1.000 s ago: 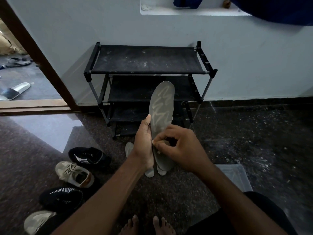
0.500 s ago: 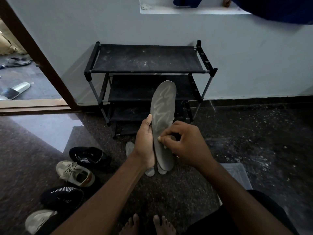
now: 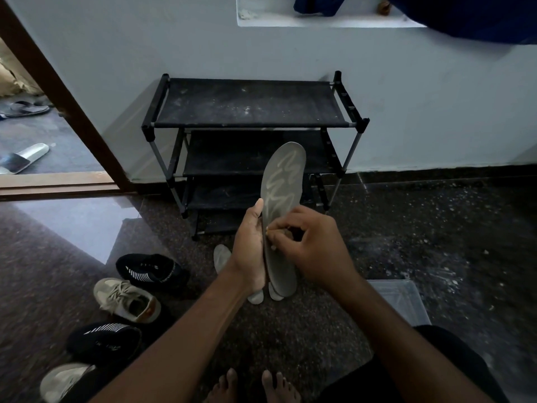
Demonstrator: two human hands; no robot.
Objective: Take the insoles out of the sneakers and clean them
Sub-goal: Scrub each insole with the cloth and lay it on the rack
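Insole look: here it is, a long grey foam insole (image 3: 280,205), matte, with a rounded toe and a pale zigzag scrawl down its front half.
Where: up in the air in front of the black fabric-shelved shoe rack (image 3: 250,106), above pale insoles on the floor (image 3: 221,257).
Direction: long axis near upright. The toe end is up and tipped slightly right, the heel down between the hands.
Left hand (image 3: 250,251): grips it from behind, thumb straight up the left edge.
Right hand (image 3: 316,245): fingers curled, tips pinching at the left edge mid-length.
Writing: small print on the black white-striped sneaker (image 3: 148,270), too small to read. The zigzag spells nothing legible.
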